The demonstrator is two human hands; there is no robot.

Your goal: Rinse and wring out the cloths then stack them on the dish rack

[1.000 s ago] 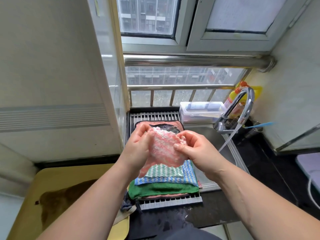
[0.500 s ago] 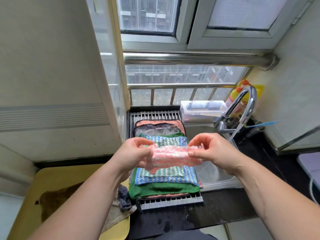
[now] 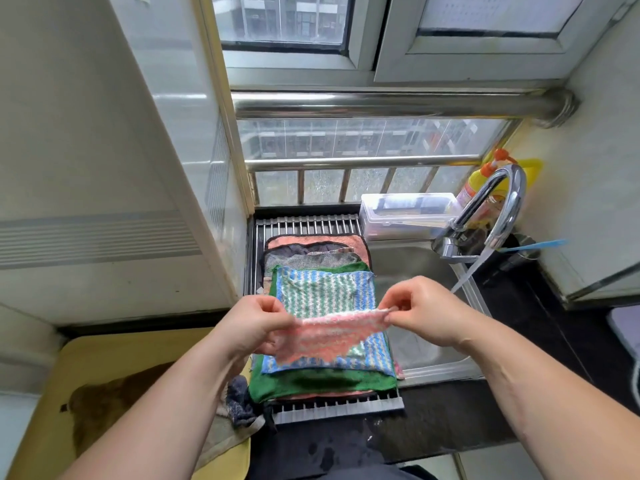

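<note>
Both bare forearms are extending forward. The left hand (image 3: 254, 322) and right hand (image 3: 420, 306) are pinching opposite ends of a pink-and-white knitted cloth (image 3: 329, 336), fingers curled.

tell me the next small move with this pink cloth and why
Probably lower the pink cloth flat onto the striped cloth topping the pile on the dish rack. The left hand and right hand pinch its top corners, spreading it just above that pile.
</note>
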